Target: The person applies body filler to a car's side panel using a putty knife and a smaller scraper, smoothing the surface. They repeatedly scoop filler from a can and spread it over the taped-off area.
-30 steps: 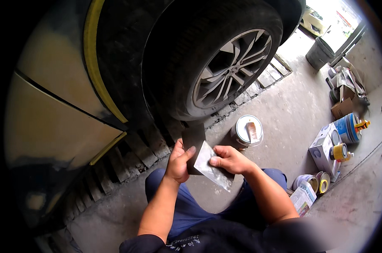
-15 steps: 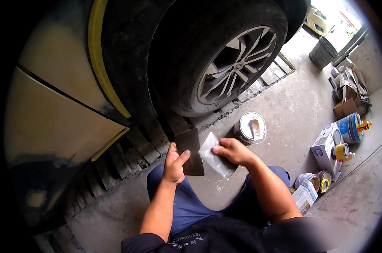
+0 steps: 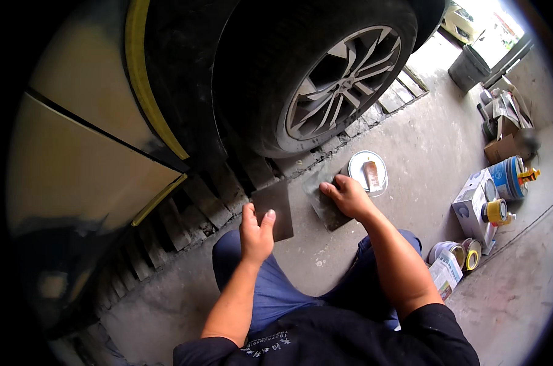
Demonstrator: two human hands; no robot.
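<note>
My left hand (image 3: pixel 255 232) holds a dark square sheet (image 3: pixel 275 208), like sandpaper, by its lower left edge above my knee. My right hand (image 3: pixel 347 194) grips a second dark sheet (image 3: pixel 324 207), held apart to the right of the first. Just beyond my right hand stands a round open tin (image 3: pixel 368 171) with a small scraper lying across it. Above both hands are the car's tyre and alloy wheel (image 3: pixel 337 79) and the sanded body panel (image 3: pixel 87 165) with yellow masking tape (image 3: pixel 143 79) along the wheel arch.
A slatted drain grate (image 3: pixel 185 213) runs along the floor under the car. At the right lie tape rolls (image 3: pixel 471 253), a white box (image 3: pixel 471 201), a blue tin (image 3: pixel 507 177) and cardboard boxes (image 3: pixel 502 146). A dark bucket (image 3: pixel 468 67) stands at the far right.
The two sheets, held together in front of me a second ago, have been pulled apart. My right hand moved right and forward toward the tin; my left hand stayed with the other sheet.
</note>
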